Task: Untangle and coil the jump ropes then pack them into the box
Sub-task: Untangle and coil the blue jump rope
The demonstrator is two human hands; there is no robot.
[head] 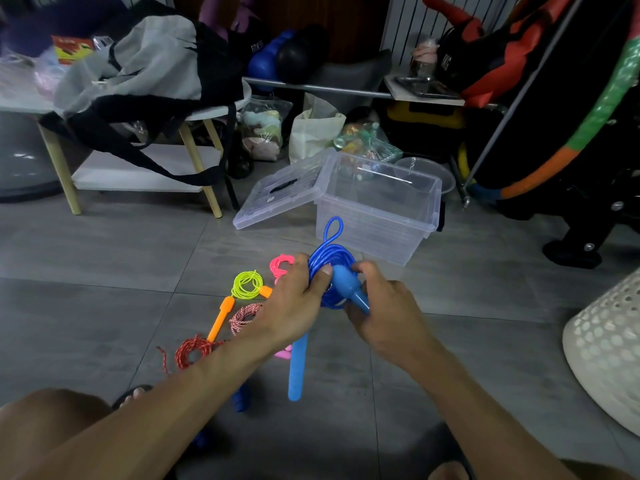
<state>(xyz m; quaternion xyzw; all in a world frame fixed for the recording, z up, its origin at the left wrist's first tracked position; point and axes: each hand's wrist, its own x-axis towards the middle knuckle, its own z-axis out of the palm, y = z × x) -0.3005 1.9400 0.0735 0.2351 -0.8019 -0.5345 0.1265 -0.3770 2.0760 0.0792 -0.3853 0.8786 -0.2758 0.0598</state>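
Ropes are counted first in the head view: five are seen, one held and four lying on the grey tiled floor [104, 258]. One clear plastic box [377, 216] is set on the floor beyond the hands, its detached clear lid [280, 188] leaned against its left side.

The blue jump rope [329, 261] is wound into a tight coil, with a small loop standing up from its top. Two blue handles are seen: one [349, 289] is laid across the coil, the other [298, 365] hangs straight down below the hands.

On the floor, left of the hands, the yellow-green rope [246, 284] is coiled, with two orange handles [221, 317] at its ends. Just beyond it the pink rope [280, 265] is coiled, partly hidden by the left hand. The red-and-white braided rope [244, 315] is bunched beside the orange handle, and the red rope [192, 351] is loosely looped nearest the person's knee.

The left hand [294, 306] is curled round the left side of the blue coil, thumb pressed on the upper handle. The right hand [384, 313] is closed round the coil's right side and the lower end of that handle. Both forearms are stretched forward above the floor, in front of the box.

A white perforated basket [609, 348] is seen at the right edge.
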